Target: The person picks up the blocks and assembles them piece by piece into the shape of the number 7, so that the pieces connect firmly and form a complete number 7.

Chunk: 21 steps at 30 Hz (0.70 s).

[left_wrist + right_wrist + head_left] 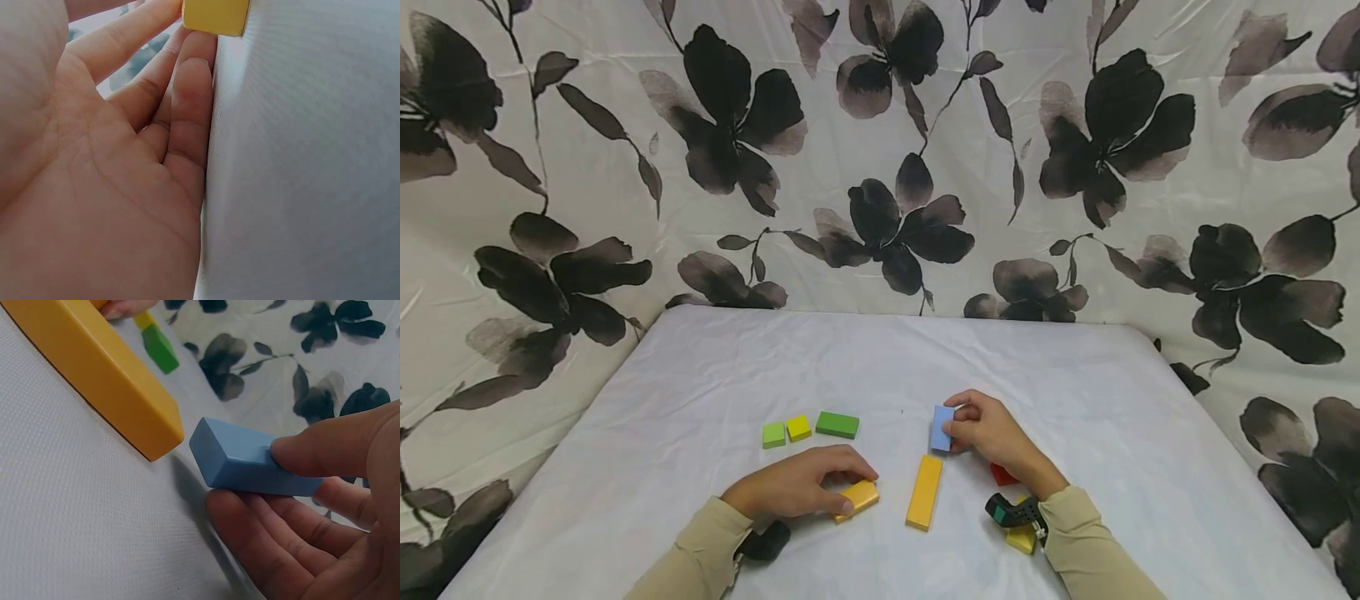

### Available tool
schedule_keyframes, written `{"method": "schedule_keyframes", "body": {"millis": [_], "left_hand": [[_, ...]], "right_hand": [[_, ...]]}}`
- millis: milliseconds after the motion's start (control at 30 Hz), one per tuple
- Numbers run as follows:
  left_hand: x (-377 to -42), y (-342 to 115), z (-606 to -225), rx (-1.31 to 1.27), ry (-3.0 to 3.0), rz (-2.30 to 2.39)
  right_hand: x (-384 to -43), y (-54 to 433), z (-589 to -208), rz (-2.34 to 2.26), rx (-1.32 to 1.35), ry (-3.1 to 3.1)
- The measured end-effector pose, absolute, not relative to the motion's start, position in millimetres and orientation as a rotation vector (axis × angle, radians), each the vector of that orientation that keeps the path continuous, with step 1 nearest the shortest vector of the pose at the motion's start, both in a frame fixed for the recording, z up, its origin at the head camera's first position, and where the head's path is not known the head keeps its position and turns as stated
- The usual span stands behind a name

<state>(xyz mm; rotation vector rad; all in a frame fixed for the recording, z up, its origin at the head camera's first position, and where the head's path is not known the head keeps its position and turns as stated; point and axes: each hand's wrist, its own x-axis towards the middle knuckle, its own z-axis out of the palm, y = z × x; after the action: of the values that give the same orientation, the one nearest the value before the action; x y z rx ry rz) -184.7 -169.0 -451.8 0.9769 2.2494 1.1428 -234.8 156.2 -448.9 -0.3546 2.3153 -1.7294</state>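
Thumb and fingers of right hand [988, 425] pinched on light-blue rectangular block [940, 429], just beyond far end of long orange-yellow block [924, 493]; thumb and fingers of left hand [805, 483] pinched on shorter orange-yellow block [860, 502], over white cloth [850, 358]. Best, probably, to keep both pinches light and level, to avoid nudging long orange-yellow block. Farther out: light-green block [773, 435], yellow block [799, 428], green rectangular block [837, 425].

A table [880, 362] wears a white cover [75, 525], finely woven when seen close. Behind the table and along both its sides rises a pale, slightly shiny sheet [842, 150], perhaps plastic or fabric, printed with black and grey-brown flowers [876, 215], leaves and thin stems. Creases cross it above the table's far edge. Soft, even light falls over the table.
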Motion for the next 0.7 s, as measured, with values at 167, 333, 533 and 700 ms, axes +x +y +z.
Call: {"method": "schedule_keyframes", "body": {"millis": [167, 333, 533, 700], "left_hand": [[-183.9, -169.0, -451.0, 0.969, 2.252, 1.138], [-184.5, -167.9, -450.1, 0.963, 2.253, 1.137], [-184.5, -166.8, -448.8, 0.931, 2.248, 1.144], [-184.8, -166.7, -448.1, 0.936, 2.247, 1.147]], "right_hand": [[-233.4, 154.8, -449.7, -1.71, -0.34, 2.313], [-233.3, 155.5, -449.1, -1.715, -0.351, 2.28], [-233.8, 156.6, -449.3, -1.713, -0.361, 2.253], [-232.7, 155.4, -446.8, -1.7, -0.371, 2.263]]}}
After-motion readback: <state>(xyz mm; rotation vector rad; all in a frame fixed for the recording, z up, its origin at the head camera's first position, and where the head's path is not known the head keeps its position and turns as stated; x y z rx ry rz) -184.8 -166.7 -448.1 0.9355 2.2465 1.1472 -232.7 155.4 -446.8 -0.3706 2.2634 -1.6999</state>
